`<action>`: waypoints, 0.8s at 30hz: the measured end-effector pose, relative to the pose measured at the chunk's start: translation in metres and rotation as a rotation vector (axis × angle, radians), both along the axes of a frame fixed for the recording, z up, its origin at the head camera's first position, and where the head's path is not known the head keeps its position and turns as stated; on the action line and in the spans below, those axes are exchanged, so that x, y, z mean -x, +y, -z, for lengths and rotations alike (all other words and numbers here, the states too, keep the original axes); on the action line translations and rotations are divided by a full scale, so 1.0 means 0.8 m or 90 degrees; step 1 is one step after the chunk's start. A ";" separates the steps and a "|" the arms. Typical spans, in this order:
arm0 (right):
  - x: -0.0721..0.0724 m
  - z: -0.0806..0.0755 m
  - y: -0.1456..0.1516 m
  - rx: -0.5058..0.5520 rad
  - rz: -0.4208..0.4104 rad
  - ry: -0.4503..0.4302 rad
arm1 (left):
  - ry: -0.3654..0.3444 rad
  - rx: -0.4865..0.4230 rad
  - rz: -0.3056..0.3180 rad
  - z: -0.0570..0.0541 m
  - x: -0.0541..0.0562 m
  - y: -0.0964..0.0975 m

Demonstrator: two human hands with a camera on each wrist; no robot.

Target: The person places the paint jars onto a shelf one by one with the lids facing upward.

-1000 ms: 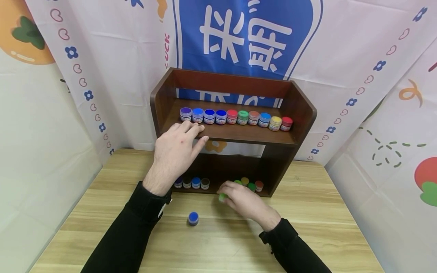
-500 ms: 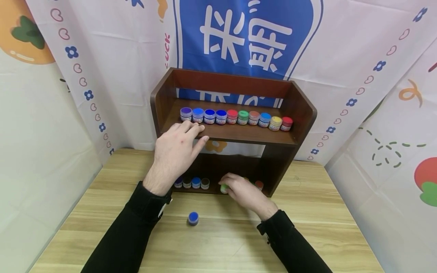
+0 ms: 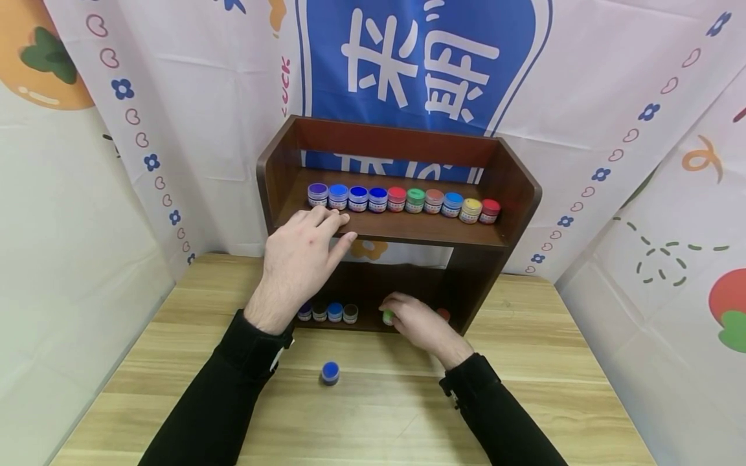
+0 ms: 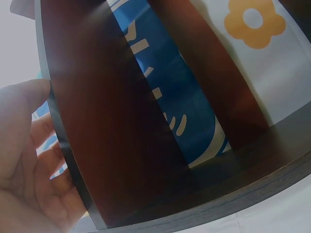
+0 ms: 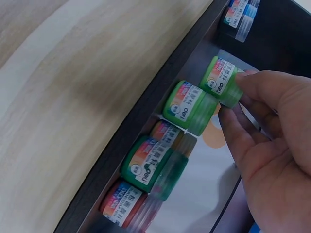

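Note:
My right hand (image 3: 415,321) reaches into the lower level of a dark brown two-level shelf (image 3: 408,228). Its thumb and fingers pinch a light green paint jar (image 5: 219,80) by the lid, standing at the level's front. Beside that jar, the right wrist view shows a second light green jar (image 5: 187,108), a yellowish-brown jar (image 5: 171,134), a dark green jar (image 5: 151,164) and a red jar (image 5: 126,205). Over the upper level's front edge lies my left hand (image 3: 300,255); the left wrist view has its thumb (image 4: 34,94) touching the edge, fingers beyond the board.
A row of several coloured paint jars (image 3: 377,200) lines the upper level. Several blue and dark jars (image 3: 335,313) stand at the lower left. One blue-lidded jar (image 3: 329,373) sits on the wooden table (image 3: 373,414) before the shelf. Printed cloth hangs behind.
My right hand has carried the light green jar from just in front of the shelf onto the lower level, shifting slightly right. The left hand has kept its place.

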State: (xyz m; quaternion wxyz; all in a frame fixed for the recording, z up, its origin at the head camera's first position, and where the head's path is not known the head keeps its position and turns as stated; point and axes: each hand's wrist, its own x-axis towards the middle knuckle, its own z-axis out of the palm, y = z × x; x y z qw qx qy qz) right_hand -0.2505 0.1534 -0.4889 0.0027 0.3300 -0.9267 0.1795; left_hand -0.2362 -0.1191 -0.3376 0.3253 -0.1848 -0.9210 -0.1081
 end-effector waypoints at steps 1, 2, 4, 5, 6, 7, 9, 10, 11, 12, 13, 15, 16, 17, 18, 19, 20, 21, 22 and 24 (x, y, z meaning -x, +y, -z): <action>0.001 0.001 0.001 0.000 0.000 0.000 | 0.000 0.000 0.000 0.000 0.000 0.000; 0.001 0.001 0.001 0.000 0.001 -0.001 | -0.001 0.000 -0.001 0.000 0.000 0.000; 0.002 0.003 0.001 -0.001 0.002 -0.004 | -0.001 0.000 -0.002 0.000 0.000 0.000; 0.003 0.004 0.001 -0.003 0.002 -0.005 | -0.001 0.000 -0.002 0.000 0.000 0.000; 0.003 0.005 0.001 -0.003 0.002 -0.007 | -0.001 0.000 -0.002 0.001 0.000 0.000; 0.003 0.005 0.001 -0.004 0.002 -0.008 | -0.001 0.000 -0.002 0.001 0.000 0.000; 0.005 0.008 0.002 -0.007 0.000 -0.007 | 0.000 -0.001 -0.001 0.001 0.000 0.000; 0.005 0.009 0.002 -0.009 0.000 -0.005 | 0.000 -0.001 -0.001 0.002 0.000 0.000; 0.006 0.010 0.003 -0.011 0.000 -0.003 | 0.000 -0.002 -0.001 0.002 0.000 0.000; 0.006 0.011 0.003 -0.013 0.000 -0.002 | -0.001 -0.002 0.000 0.002 0.000 0.000; 0.006 0.012 0.004 -0.015 0.001 -0.001 | -0.001 -0.002 0.000 0.002 0.000 0.000; 0.007 0.013 0.004 -0.017 0.003 0.000 | -0.001 -0.002 0.000 0.002 0.000 0.000; 0.007 0.013 0.004 -0.019 0.004 0.001 | 0.000 -0.002 -0.001 0.002 0.000 0.000; 0.007 0.013 0.004 -0.020 0.006 0.001 | 0.001 -0.001 0.000 0.002 0.000 0.000; 0.007 0.013 0.004 -0.021 0.007 0.001 | 0.002 -0.001 0.000 0.001 0.000 0.000; 0.007 0.013 0.004 -0.021 0.009 0.002 | 0.004 -0.001 0.000 0.001 0.000 0.000; 0.006 0.013 0.003 -0.021 0.012 0.003 | 0.006 0.000 0.000 0.001 0.000 0.000; 0.005 0.013 0.002 -0.022 0.014 0.005 | 0.007 -0.001 0.000 0.001 0.000 0.000; 0.004 0.012 0.001 -0.025 0.016 0.007 | 0.008 0.000 0.000 0.001 0.000 0.000; 0.001 0.011 -0.002 -0.031 0.017 0.016 | 0.009 -0.001 0.000 0.001 0.000 0.000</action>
